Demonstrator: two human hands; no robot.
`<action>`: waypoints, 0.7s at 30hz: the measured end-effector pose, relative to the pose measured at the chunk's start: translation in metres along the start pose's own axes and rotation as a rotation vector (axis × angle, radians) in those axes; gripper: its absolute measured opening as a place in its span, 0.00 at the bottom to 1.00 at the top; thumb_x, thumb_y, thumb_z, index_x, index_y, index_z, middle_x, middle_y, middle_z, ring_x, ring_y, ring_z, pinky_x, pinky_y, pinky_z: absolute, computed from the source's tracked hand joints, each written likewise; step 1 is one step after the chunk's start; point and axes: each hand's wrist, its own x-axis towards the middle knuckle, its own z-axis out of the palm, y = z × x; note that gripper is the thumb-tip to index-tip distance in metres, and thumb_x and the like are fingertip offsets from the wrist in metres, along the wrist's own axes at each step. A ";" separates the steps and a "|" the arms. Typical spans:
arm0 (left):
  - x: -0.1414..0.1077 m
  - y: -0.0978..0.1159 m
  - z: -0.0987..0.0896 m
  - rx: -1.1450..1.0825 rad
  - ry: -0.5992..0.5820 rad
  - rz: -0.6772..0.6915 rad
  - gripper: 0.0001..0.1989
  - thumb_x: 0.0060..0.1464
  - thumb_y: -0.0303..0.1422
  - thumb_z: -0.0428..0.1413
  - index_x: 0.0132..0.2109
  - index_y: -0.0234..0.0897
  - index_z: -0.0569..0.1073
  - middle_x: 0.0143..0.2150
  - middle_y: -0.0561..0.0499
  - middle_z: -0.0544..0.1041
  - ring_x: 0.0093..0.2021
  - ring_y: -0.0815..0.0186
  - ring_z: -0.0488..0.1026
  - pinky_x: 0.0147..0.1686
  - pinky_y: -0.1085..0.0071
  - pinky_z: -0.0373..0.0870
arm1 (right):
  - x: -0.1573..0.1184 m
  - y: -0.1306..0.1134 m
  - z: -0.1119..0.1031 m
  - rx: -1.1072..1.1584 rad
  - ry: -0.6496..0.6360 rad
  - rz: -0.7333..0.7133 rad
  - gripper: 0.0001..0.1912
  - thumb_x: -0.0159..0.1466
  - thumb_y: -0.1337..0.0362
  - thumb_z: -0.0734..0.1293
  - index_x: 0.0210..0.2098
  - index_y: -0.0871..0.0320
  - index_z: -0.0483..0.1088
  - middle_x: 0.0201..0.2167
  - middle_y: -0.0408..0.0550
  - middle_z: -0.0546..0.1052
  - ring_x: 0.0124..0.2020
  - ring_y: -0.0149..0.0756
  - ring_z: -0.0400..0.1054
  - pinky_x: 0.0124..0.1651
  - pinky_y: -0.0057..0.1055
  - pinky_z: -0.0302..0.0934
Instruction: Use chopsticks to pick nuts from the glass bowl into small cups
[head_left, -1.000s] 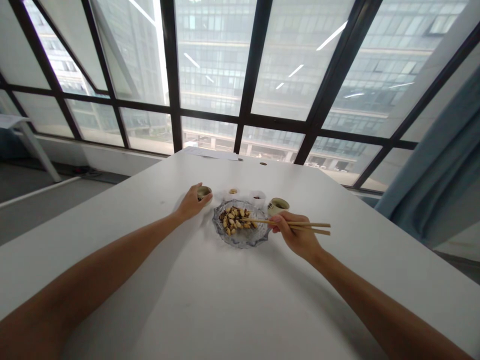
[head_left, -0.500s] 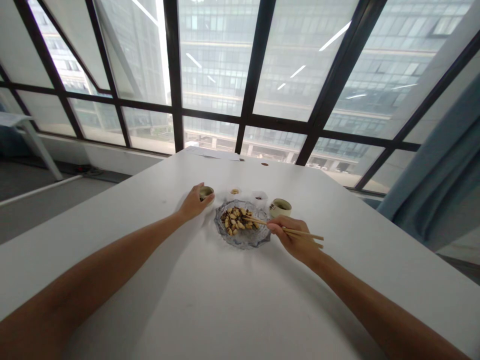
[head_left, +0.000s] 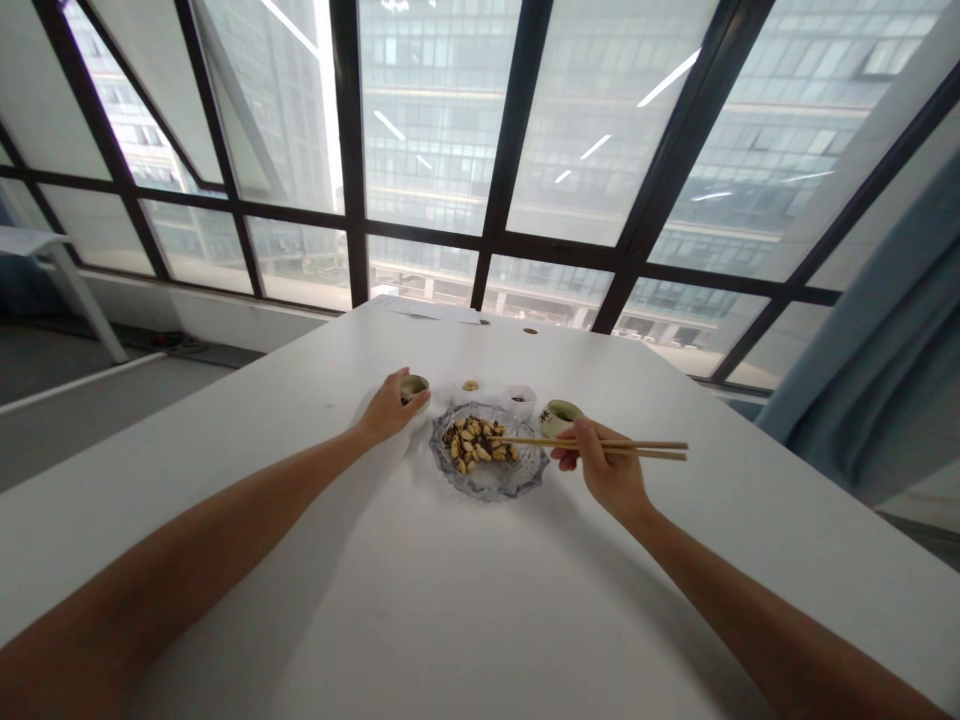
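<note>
My left hand (head_left: 391,407) is wrapped round a small greenish cup (head_left: 414,386) left of the plate. My right hand (head_left: 604,465) holds a pair of wooden chopsticks (head_left: 652,448); their tips reach the food near the middle of the plate. On a scalloped clear glass plate (head_left: 491,488) lies a heap of pale pieces mixed with dark bits (head_left: 471,443). Just behind my right fingers stands a second greenish cup (head_left: 559,414) with dark markings. Whether the tips pinch a piece is too small to tell.
Two small white cups, one with pale pieces (head_left: 469,388) and one with something dark (head_left: 519,400), stand behind the plate. White paper (head_left: 427,310) lies at the far edge of the white table (head_left: 375,620). Windows rise beyond; a blue curtain (head_left: 877,370) hangs right.
My right hand has shifted slightly right and turned, and the chopsticks now lie more level, their back ends farther right. My left hand stays on the cup.
</note>
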 end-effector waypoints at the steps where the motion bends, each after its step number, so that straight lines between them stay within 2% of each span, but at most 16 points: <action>1: 0.000 0.000 0.000 -0.003 0.003 -0.004 0.34 0.57 0.47 0.57 0.64 0.31 0.62 0.65 0.34 0.68 0.63 0.52 0.67 0.62 0.57 0.62 | 0.002 0.003 0.001 0.083 0.044 0.062 0.30 0.63 0.37 0.63 0.26 0.58 0.73 0.18 0.49 0.77 0.15 0.33 0.68 0.18 0.29 0.64; 5: -0.001 0.003 -0.002 0.006 -0.013 -0.064 0.38 0.57 0.48 0.58 0.66 0.28 0.60 0.64 0.32 0.69 0.63 0.51 0.68 0.61 0.57 0.64 | 0.008 0.022 0.002 0.331 0.130 0.236 0.32 0.55 0.33 0.68 0.24 0.59 0.72 0.16 0.50 0.77 0.14 0.32 0.67 0.16 0.28 0.62; 8: -0.002 0.005 -0.004 0.015 -0.034 -0.104 0.41 0.56 0.49 0.58 0.67 0.25 0.59 0.62 0.30 0.70 0.62 0.51 0.69 0.60 0.58 0.65 | 0.010 0.032 0.002 0.368 0.154 0.288 0.32 0.53 0.33 0.69 0.24 0.59 0.72 0.17 0.51 0.77 0.14 0.32 0.67 0.16 0.28 0.62; 12: -0.001 0.003 -0.003 0.006 -0.030 -0.098 0.41 0.56 0.50 0.58 0.67 0.27 0.59 0.61 0.31 0.71 0.60 0.51 0.70 0.59 0.58 0.66 | 0.006 0.029 -0.002 0.202 0.121 0.165 0.31 0.58 0.34 0.66 0.25 0.59 0.74 0.18 0.50 0.78 0.15 0.32 0.68 0.18 0.28 0.64; 17: -0.001 -0.001 -0.001 -0.007 -0.012 -0.082 0.39 0.56 0.49 0.59 0.66 0.30 0.60 0.61 0.33 0.72 0.59 0.52 0.71 0.59 0.57 0.66 | -0.001 0.016 -0.012 -0.077 -0.045 -0.058 0.30 0.63 0.37 0.63 0.25 0.57 0.75 0.19 0.49 0.78 0.17 0.33 0.71 0.20 0.28 0.66; 19: -0.001 0.001 -0.002 0.000 -0.026 -0.092 0.39 0.56 0.50 0.58 0.66 0.29 0.60 0.61 0.32 0.72 0.60 0.52 0.71 0.59 0.57 0.66 | -0.001 0.013 -0.015 -0.116 -0.076 -0.089 0.30 0.64 0.37 0.62 0.24 0.57 0.75 0.19 0.49 0.78 0.17 0.33 0.71 0.20 0.28 0.66; 21: -0.002 0.004 -0.003 0.012 -0.039 -0.104 0.40 0.56 0.50 0.58 0.66 0.28 0.60 0.61 0.31 0.71 0.60 0.51 0.71 0.59 0.58 0.66 | 0.000 0.010 -0.015 -0.104 -0.051 -0.080 0.31 0.64 0.37 0.62 0.24 0.58 0.75 0.18 0.49 0.77 0.16 0.33 0.70 0.18 0.28 0.65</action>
